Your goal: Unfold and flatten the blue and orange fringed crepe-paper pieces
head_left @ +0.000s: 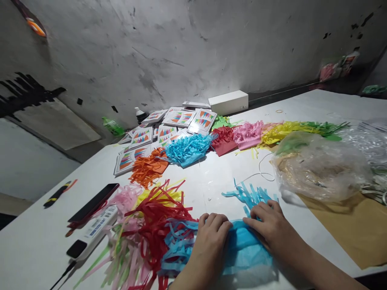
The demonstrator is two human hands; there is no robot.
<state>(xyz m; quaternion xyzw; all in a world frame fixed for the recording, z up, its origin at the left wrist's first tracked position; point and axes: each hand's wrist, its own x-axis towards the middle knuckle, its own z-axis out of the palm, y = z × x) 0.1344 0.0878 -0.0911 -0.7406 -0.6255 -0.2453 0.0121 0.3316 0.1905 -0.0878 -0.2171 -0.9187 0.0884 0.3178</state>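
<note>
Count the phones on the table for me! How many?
2. One phone lies at the left edge, on the pink paper strips. The other phone lies nearer, below it, under a white box. More may hide under the paper.

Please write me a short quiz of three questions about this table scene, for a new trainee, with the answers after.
1. True or false: both hands press on the blue fringed paper.
2. Which thing lies nearest the left table edge? A) the black phone B) the white box C) the clear plastic bag
3. What colour is the fringed pile between the orange pile and the red pile at the back?

Key
1. True: the left hand and the right hand both rest on it.
2. A
3. Blue: the blue pile.
</note>
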